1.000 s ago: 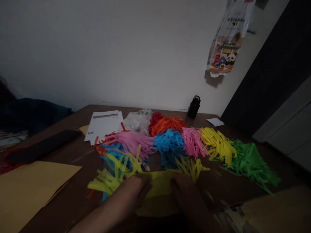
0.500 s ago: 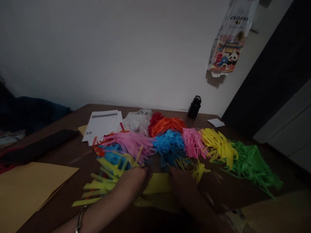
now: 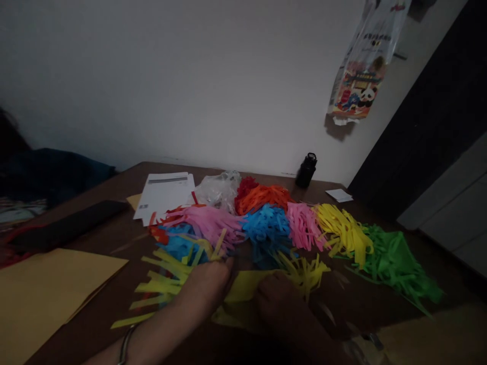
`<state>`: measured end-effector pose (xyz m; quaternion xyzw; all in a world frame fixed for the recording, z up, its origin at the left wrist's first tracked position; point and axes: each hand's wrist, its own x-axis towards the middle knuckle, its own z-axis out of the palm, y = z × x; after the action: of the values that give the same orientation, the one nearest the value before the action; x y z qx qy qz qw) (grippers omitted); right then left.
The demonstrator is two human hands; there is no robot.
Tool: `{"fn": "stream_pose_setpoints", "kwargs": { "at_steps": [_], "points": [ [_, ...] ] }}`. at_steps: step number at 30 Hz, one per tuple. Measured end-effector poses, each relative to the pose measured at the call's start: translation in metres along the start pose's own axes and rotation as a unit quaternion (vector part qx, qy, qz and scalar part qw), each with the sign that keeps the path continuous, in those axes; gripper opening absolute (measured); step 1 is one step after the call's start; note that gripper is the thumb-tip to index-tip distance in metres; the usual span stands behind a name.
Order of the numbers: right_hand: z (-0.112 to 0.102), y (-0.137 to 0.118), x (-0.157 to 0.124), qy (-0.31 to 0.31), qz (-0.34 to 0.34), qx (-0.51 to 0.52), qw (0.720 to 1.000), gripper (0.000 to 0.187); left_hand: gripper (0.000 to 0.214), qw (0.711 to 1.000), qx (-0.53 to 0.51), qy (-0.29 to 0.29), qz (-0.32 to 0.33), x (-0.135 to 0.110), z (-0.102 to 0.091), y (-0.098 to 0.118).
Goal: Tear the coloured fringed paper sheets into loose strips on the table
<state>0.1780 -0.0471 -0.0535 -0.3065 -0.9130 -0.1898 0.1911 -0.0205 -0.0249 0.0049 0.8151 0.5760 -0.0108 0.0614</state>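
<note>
My left hand [image 3: 207,281] and my right hand [image 3: 276,299] rest on a yellow fringed paper sheet [image 3: 247,286] near the table's front. Both hands press or pinch its uncut band; its cut strips fan out to the left [image 3: 163,276] and to the right [image 3: 304,271]. Just beyond lie piles of fringed paper: pink [image 3: 207,223], blue [image 3: 266,228], orange and red [image 3: 261,195], a second pink [image 3: 302,225], yellow [image 3: 344,228] and green [image 3: 391,258]. The room is dim.
A brown table [image 3: 125,238] holds white papers [image 3: 163,195], a clear plastic bag [image 3: 218,190], a black bottle [image 3: 306,170], a small white note [image 3: 338,195], a yellow sheet [image 3: 45,289] and a black flat object [image 3: 64,225]. A printed bag [image 3: 365,66] hangs on the wall.
The yellow sheet's left strips have spread further left. My right hand has drawn back slightly toward me; my left wrist with its bracelet has come into view.
</note>
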Motion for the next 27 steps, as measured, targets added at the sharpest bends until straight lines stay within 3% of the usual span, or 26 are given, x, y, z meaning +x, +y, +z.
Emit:
{"fn": "stream_pose_setpoints", "kwargs": {
  "at_steps": [2,5,7,9,13,18,22,27],
  "points": [
    [0.001,0.002,0.0,0.03,0.011,0.007,0.999,0.017,0.022,0.997,0.014,0.05,0.054,-0.006,-0.001,0.001],
    [0.001,0.003,0.0,0.083,0.05,0.036,0.995,0.023,0.013,0.972,0.039,0.134,0.189,-0.011,0.011,0.002],
    [0.0,0.0,0.0,0.096,0.07,0.069,0.991,0.022,0.004,0.957,0.054,0.151,0.241,-0.01,0.025,0.002],
    [-0.001,-0.002,0.0,0.071,0.072,0.089,0.991,0.016,0.008,0.955,0.056,0.147,0.253,-0.01,0.035,0.001],
    [-0.003,-0.003,-0.004,-0.012,0.04,0.044,0.998,0.013,0.01,0.958,0.007,0.141,0.248,-0.017,0.04,-0.004],
    [-0.007,0.007,-0.019,-0.04,0.031,0.043,0.998,0.011,0.007,0.969,-0.075,0.126,0.201,-0.036,0.036,-0.015],
    [-0.003,0.012,-0.022,-0.058,0.097,0.069,0.991,0.009,0.023,0.986,-0.101,0.068,0.115,-0.039,0.028,-0.016],
    [0.01,0.015,-0.008,-0.124,0.178,-0.001,0.976,0.016,0.027,0.996,-0.063,0.03,0.051,-0.022,0.019,-0.012]
  ]
}}
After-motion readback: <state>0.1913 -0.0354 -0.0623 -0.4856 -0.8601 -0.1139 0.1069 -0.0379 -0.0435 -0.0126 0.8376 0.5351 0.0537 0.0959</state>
